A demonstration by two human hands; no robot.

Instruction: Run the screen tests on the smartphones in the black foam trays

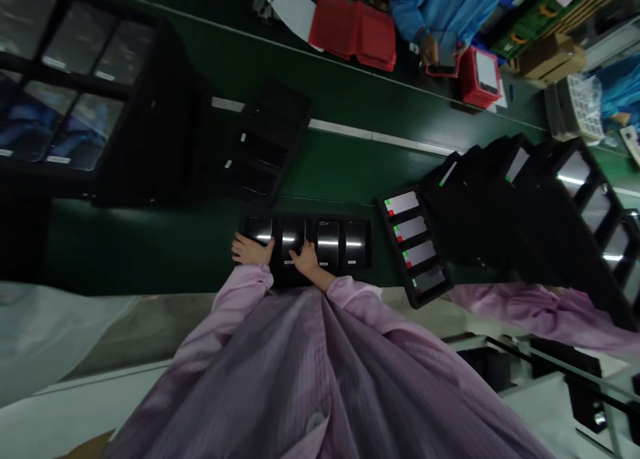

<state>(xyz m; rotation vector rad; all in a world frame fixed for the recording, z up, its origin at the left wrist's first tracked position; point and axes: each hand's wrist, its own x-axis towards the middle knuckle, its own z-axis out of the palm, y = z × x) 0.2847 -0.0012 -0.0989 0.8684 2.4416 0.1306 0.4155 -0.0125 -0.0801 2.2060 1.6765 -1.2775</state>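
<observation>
A long black tray [371, 245] lies in front of me with a row of glossy, dark-screened flat devices in it. My left hand [253, 249] rests at the tray's left end, fingers spread, against the leftmost device [260, 228]. On the lower part of the second device [293, 235] lies my right hand [306, 259], its thumb and fingers apart, reaching toward the divider. Neither hand has anything lifted. The third device [328, 239] and the rightmost device [355, 235] sit untouched, small white labels along their lower edges.
Right of me stands a tilted black tray [414, 304] with grey devices bearing red and green marks, beside stacked black trays [530, 212]. More stacked trays [145, 139] are at left. Beyond, a black tray [280, 119] lies on the green table [345, 165]; a co-worker's blue sleeve [450, 5] shows near red holders [350, 29].
</observation>
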